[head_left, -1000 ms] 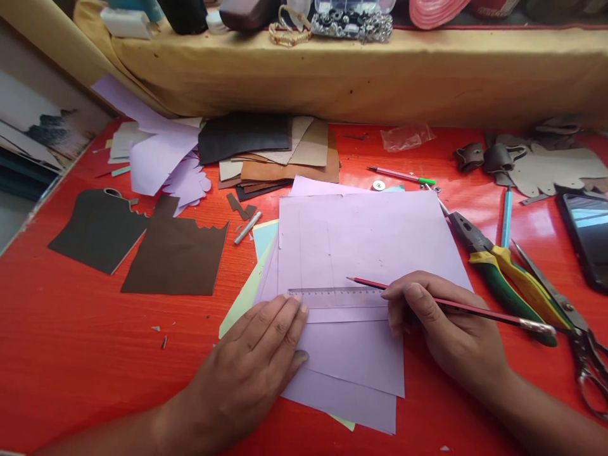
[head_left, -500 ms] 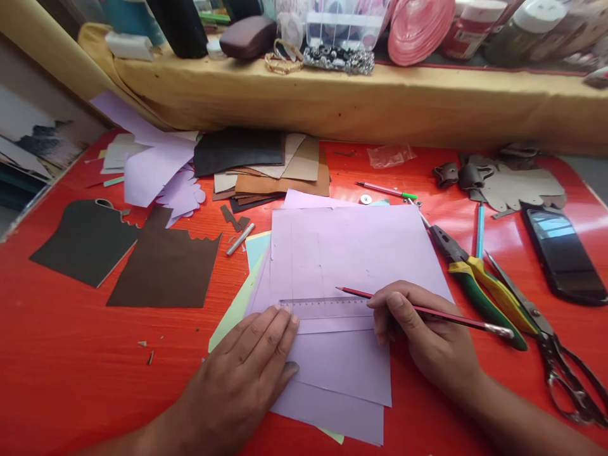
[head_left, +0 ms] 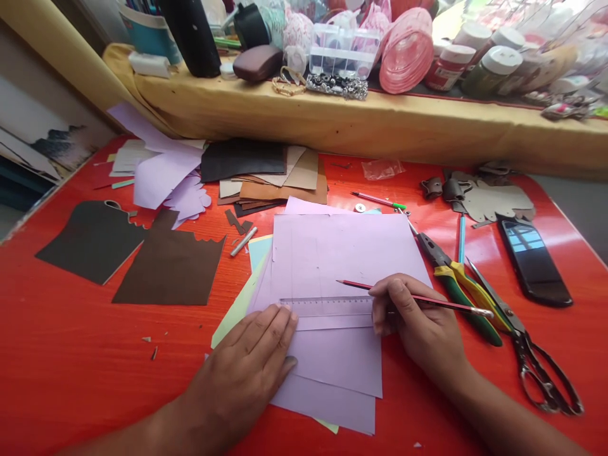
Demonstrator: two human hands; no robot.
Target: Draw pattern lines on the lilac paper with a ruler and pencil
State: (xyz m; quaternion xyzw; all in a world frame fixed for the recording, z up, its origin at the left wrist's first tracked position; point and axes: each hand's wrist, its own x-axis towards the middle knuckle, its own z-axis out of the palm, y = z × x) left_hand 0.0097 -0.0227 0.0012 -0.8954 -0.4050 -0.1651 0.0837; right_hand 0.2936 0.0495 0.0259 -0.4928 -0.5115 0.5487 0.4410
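A stack of lilac paper sheets (head_left: 375,244) lies in the middle of the red table, with faint pencil lines on the top sheet's left part. Across that sheet lies a clear ruler (head_left: 327,308). My left hand (head_left: 242,364) rests flat, fingers stretched out, with its fingertips pressing on the ruler's left end. A red and black pencil (head_left: 354,287) is pinched in my right hand (head_left: 422,326). Its tip points left and sits just above the ruler's marked edge; whether it touches the paper I cannot tell. My right fingers are near the ruler's right end.
To the right are pliers (head_left: 446,269), scissors (head_left: 517,335) and a phone (head_left: 536,263). Brown leather pieces (head_left: 171,269) and lilac paper scraps (head_left: 164,174) lie left. Behind are stacked leather pieces (head_left: 242,158) and a cloth-covered ledge (head_left: 332,123) crowded with jars and boxes.
The camera view has tilted up a little, bringing more of the ledge into sight. Both hands, the ruler and the pencil keep nearly the same positions on the paper.
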